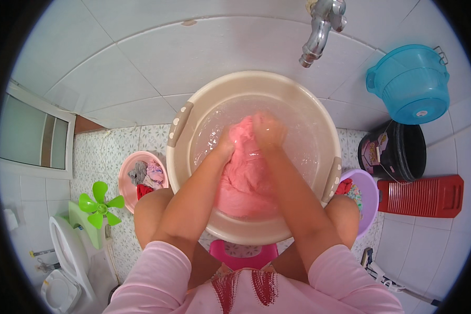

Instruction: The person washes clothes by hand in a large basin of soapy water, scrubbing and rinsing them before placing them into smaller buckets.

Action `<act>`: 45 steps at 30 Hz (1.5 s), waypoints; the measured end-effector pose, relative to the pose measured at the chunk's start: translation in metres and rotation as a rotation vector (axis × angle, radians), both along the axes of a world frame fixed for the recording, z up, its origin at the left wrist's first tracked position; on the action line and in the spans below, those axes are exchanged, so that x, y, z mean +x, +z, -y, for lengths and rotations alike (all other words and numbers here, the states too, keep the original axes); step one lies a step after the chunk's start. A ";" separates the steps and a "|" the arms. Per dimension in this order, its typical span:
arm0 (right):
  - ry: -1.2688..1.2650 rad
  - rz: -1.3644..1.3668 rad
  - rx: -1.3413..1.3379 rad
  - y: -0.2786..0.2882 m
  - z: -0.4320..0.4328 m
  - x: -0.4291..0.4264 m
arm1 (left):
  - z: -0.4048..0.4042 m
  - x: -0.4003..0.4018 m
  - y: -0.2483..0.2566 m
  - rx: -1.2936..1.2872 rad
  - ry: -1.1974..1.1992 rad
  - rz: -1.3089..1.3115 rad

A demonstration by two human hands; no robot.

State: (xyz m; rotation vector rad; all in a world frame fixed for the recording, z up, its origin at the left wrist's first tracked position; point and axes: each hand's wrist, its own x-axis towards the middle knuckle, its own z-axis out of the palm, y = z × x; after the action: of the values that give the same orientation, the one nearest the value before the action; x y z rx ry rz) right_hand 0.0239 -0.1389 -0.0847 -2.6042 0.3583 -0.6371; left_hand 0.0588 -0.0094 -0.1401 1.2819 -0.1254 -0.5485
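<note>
A large beige plastic basin holds water and a wet pink cloth, partly under the surface. My left hand grips the cloth's bunched upper part from its left side. Blurred by motion, my right hand is closed on the same bunch from the right. Both hands are close together, near the basin's middle. The cloth's lower part spreads through the water between my forearms. What the fingers do on the far side of the cloth is hidden.
A chrome tap juts from the wall above. A pink basin and a purple basin hold clothes. Rightward are a blue tub, a black bucket and a red washboard. A green fan blade is at left.
</note>
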 end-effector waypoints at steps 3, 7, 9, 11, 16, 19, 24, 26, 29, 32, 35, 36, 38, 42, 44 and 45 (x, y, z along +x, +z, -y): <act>-0.171 -0.002 -0.010 -0.008 0.024 -0.003 | -0.010 0.000 0.029 0.452 0.092 0.222; -0.034 -0.115 0.201 -0.010 0.022 -0.007 | -0.008 -0.012 0.045 0.707 0.185 0.887; 0.106 -0.125 0.254 -0.024 0.024 -0.007 | -0.003 -0.019 0.055 0.798 -0.016 1.128; 0.170 -0.160 0.230 -0.042 0.031 -0.009 | -0.005 -0.021 0.046 0.841 -0.093 0.994; -0.352 -0.173 0.282 -0.061 0.030 -0.009 | -0.019 -0.015 0.002 0.926 -0.138 0.513; -0.293 -0.326 0.262 -0.060 0.021 -0.006 | -0.012 -0.012 -0.010 0.744 -0.110 0.611; 0.108 -0.543 0.176 -0.032 -0.007 -0.014 | 0.016 -0.017 0.059 -0.342 0.101 -0.677; 0.029 -0.214 0.436 -0.003 -0.051 -0.016 | -0.003 0.001 0.018 -0.382 0.018 -0.559; 0.084 -0.101 0.483 0.038 -0.083 -0.024 | -0.010 0.005 -0.005 -0.504 -0.080 -0.481; 0.131 -0.010 0.380 0.038 -0.079 -0.023 | -0.001 -0.007 0.005 -0.471 -0.029 -0.477; 0.109 0.117 0.303 0.024 -0.065 -0.011 | 0.006 -0.010 0.008 -0.202 0.111 -0.288; 0.092 0.151 0.310 0.021 -0.060 -0.008 | 0.005 -0.010 0.005 0.100 0.137 -0.066; 0.039 0.083 0.284 0.020 -0.039 -0.004 | 0.012 -0.012 0.000 0.437 0.166 0.133; -0.149 -0.335 0.232 0.016 -0.005 0.003 | -0.009 0.004 0.018 0.519 0.093 -0.098; -0.150 -0.457 0.277 0.009 0.020 0.004 | -0.022 0.006 0.043 0.696 0.112 -0.031; -0.193 -0.289 0.501 -0.003 0.034 0.006 | -0.023 0.006 0.057 0.622 0.174 -0.014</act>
State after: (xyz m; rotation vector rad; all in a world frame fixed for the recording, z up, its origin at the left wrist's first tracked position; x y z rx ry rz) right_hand 0.0297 -0.1724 -0.0878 -2.1867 0.7606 -0.1881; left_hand 0.0650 0.0132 -0.0829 1.8717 0.1840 -0.4597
